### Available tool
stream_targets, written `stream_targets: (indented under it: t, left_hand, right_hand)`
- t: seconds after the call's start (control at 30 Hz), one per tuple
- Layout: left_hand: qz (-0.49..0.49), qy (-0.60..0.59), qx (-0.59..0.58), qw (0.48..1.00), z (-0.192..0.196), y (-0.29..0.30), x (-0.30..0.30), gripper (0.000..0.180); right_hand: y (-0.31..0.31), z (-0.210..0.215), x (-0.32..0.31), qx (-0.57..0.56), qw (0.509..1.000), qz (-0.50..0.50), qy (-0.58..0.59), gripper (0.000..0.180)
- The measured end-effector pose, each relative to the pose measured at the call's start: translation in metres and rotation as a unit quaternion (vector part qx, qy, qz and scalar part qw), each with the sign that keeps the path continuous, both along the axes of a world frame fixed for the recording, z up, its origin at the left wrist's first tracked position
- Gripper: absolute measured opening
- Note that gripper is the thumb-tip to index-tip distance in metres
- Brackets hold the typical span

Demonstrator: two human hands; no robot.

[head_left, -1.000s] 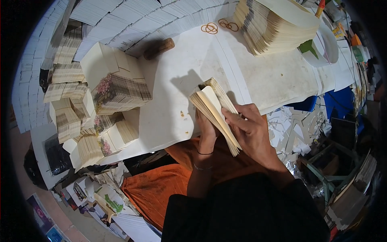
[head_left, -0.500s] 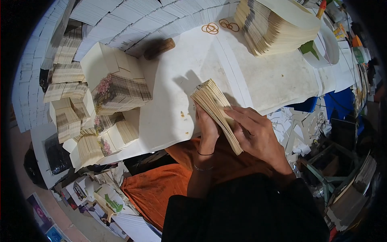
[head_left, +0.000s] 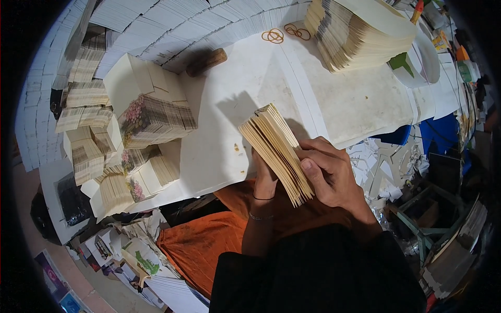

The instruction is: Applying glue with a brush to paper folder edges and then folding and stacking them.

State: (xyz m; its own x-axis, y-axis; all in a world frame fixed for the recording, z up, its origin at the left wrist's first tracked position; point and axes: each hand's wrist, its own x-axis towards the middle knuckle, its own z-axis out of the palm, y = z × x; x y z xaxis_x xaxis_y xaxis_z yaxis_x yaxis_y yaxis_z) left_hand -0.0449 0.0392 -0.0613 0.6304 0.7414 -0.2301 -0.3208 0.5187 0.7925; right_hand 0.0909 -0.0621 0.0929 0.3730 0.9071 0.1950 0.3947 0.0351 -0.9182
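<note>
In front of my body I hold a stack of folded cream paper pieces [head_left: 272, 152], tilted above the table's front edge. My left hand [head_left: 264, 175] supports it from the left and beneath, with most of its fingers hidden behind the stack. On the other side my right hand [head_left: 331, 169] grips the right edge, its thumb against the layers and its fingers on the outer face. The edges are fanned, with gaps between several folds. Left of my hands stand piles of similar folded pieces [head_left: 156, 117] with a pink flower print.
A wooden rod-shaped piece [head_left: 207, 62] and rubber bands [head_left: 273, 36] lie toward the back of the white-covered table [head_left: 214, 122]. Rows of white paper stacks [head_left: 209, 26] line the back. A tall cream paper stack [head_left: 355, 39] stands far right; paper scraps [head_left: 383, 161] lie below it.
The stack has turned so more of its layered edge shows, and the folds have spread apart. My right thumb has come over onto the layers.
</note>
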Motion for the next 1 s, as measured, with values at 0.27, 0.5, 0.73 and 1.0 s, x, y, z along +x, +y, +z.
stream_targets:
  t: [0.27,0.5,0.73,1.0]
  left_hand:
    - [0.084,0.059,0.053,0.993,0.002,-0.01,0.003,0.029]
    - [0.106,0.162,0.106,0.975,-0.011,-0.006,0.012,0.03]
    - [0.106,0.102,-0.056,0.988,0.001,-0.003,0.018,0.031]
    - [0.09,0.307,0.276,0.906,-0.02,0.0,0.008,0.037]
  right_hand:
    - [0.0,-0.006,-0.009,-0.041,0.995,-0.085,-0.019,0.017]
    - [-0.003,-0.008,-0.012,-0.083,0.98,-0.005,-0.179,0.045]
    - [-0.004,0.002,0.0,-0.131,0.977,0.086,-0.145,0.046]
    - [-0.002,0.001,-0.006,-0.07,0.985,0.07,-0.143,0.041]
